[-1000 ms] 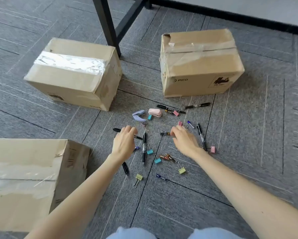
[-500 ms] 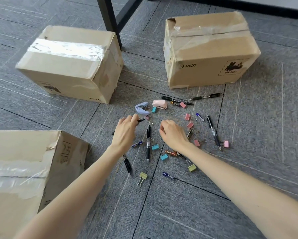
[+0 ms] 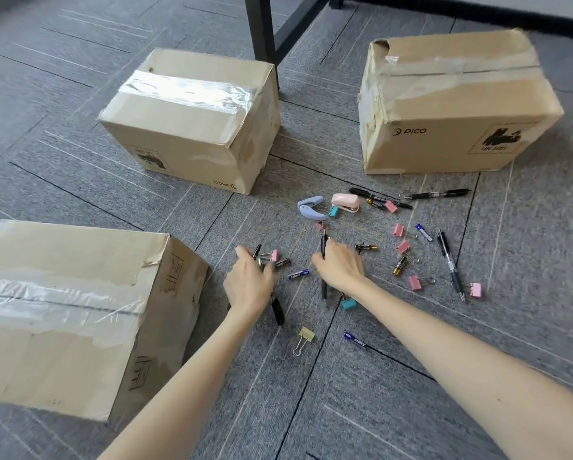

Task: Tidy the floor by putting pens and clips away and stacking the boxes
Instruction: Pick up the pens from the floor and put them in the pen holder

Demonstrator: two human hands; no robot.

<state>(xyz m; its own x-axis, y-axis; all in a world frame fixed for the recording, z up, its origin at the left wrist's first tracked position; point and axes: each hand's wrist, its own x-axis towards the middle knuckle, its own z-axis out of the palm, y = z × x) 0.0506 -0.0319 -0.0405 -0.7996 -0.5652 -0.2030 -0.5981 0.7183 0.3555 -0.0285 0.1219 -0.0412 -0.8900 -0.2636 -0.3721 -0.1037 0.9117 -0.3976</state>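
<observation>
Black pens, coloured binder clips and small batteries lie scattered on grey carpet between three taped cardboard boxes: one at the back left (image 3: 192, 127), one at the back right (image 3: 451, 104), one at the near left (image 3: 62, 310). My left hand (image 3: 248, 280) curls over a black pen (image 3: 277, 310) whose ends stick out above and below the fingers. My right hand (image 3: 339, 265) is closed around another black pen (image 3: 324, 290) in the middle of the pile. A pink clip (image 3: 274, 254) lies by my left fingertips. A third pen (image 3: 449, 263) lies to the right.
A pink stapler (image 3: 344, 202) and a lavender one (image 3: 311, 209) sit behind the pile. A yellow clip (image 3: 306, 334), a teal clip (image 3: 349, 304) and a blue battery (image 3: 354, 338) lie nearer me. A black table leg (image 3: 261, 28) stands between the two far boxes.
My right hand has moved left from the clips to the pen in the middle and closed on it. My left hand has curled over its pen. The view has swung left.
</observation>
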